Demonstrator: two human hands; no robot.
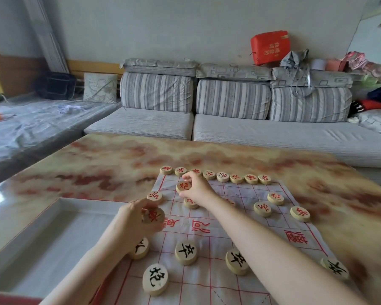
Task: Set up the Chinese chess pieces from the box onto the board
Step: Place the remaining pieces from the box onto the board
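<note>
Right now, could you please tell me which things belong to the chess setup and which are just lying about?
Job: round wooden chess pieces, white cloth board with red lines, shallow white box.
Lying about: red gift box, grey striped sofa.

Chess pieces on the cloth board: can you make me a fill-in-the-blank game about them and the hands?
1. The left hand holds a round wooden piece with a ___ character.
2. The wooden pieces nearest the camera, like this one, carry ___ characters.
3. The white box lies to the ___ of the white cloth board.
4. The other hand, pinching a second red-marked piece, is the person's ___ hand.

Missing words: red; black; left; right.
</note>
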